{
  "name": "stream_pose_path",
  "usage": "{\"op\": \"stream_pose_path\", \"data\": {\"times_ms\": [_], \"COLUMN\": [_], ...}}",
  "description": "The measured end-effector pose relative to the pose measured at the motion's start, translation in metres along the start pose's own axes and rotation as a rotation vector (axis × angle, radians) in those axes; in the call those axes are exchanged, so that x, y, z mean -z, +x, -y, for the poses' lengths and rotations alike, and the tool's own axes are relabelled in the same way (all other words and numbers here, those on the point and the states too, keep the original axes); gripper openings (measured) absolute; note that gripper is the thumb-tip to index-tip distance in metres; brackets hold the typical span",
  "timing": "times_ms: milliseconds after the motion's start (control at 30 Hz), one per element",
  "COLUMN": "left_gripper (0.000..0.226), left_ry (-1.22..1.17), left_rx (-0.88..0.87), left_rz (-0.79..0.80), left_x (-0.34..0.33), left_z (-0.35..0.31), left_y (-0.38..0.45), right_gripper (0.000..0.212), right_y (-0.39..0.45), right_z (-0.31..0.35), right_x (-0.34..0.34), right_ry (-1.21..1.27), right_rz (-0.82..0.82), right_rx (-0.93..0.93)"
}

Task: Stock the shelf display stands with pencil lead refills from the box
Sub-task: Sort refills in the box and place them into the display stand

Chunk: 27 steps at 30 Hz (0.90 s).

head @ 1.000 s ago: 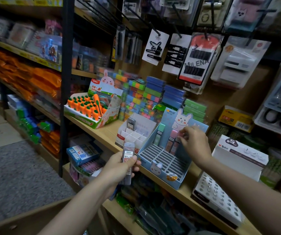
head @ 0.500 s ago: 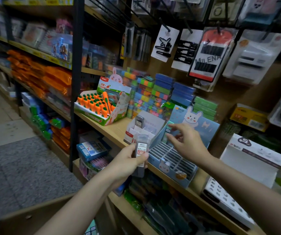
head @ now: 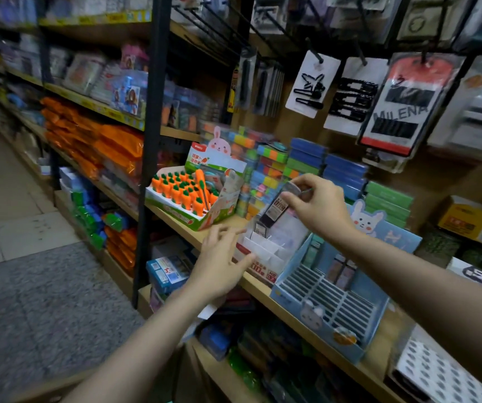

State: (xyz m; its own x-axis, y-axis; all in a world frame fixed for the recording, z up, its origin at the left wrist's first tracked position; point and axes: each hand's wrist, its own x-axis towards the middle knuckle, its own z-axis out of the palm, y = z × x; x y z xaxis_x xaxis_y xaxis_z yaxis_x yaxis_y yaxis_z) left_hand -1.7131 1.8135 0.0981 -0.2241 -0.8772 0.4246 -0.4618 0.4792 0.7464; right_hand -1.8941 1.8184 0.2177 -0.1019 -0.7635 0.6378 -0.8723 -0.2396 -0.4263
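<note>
While pinched, one refill [head: 277, 205]; two stands.

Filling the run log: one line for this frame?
right hand: pinches lead refill over white stand | left hand: open, beside stand | phase: placing

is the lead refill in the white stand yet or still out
Out. The right hand pinches the lead refill, tilted, above the white stand; its lower end is not in a slot.

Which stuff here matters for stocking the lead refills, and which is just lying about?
In use: lead refill case held by right hand; white divided stand; left hand.
Lying about: carrot display box; blue bunny stand; hair clip cards.
</note>
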Motion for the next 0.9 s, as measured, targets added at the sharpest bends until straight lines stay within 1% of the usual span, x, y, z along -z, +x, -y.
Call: {"op": "stream_pose_path", "data": {"times_ms": [67,133,300,367,433,500,567,733,800,900], "left_gripper": [0.061,0.065,0.066,0.068,0.069,0.068,0.067,0.069,0.069,0.070], "left_ry": [0.054,0.093,0.186,0.187,0.177,0.181,0.166,0.151,0.155,0.149], "left_rx": [-0.092,-0.124,-0.091,-0.089,-0.099,-0.120,-0.127,-0.118,-0.121,-0.123], "left_rz": [0.068,0.127,0.228,0.265,0.260,0.238,0.233,0.237,0.239,0.248], "left_x": [0.001,-0.001,-0.017,-0.022,-0.023,-0.023,-0.023,-0.024,-0.022,-0.021], "left_z": [0.007,0.011,0.023,0.028,0.030,0.032,0.033,0.032,0.032,0.032], "left_y": [0.009,0.015,0.019,0.019,0.019,0.020,0.019,0.016,0.015,0.015], "right_gripper": [0.013,0.015,0.021,0.027,0.029,0.026,0.025,0.033,0.033,0.030], "right_y": [0.013,0.018,0.018,0.018,0.017,0.014,0.012,0.016,0.016,0.016], "right_z": [-0.007,-0.015,-0.029,-0.033,-0.037,-0.039,-0.041,-0.041,-0.041,-0.039], "right_x": [-0.015,-0.029,-0.052,-0.058,-0.064,-0.070,-0.074,-0.078,-0.078,-0.077], "right_ry": [-0.009,-0.033,-0.169,-0.213,-0.242,-0.261,-0.290,-0.372,-0.415,-0.402], "right_rz": [0.003,0.034,0.029,0.050,0.089,0.112,0.115,0.172,0.191,0.184], "right_rx": [-0.033,-0.061,0.016,0.000,-0.025,-0.038,-0.028,0.014,0.030,0.033]}}
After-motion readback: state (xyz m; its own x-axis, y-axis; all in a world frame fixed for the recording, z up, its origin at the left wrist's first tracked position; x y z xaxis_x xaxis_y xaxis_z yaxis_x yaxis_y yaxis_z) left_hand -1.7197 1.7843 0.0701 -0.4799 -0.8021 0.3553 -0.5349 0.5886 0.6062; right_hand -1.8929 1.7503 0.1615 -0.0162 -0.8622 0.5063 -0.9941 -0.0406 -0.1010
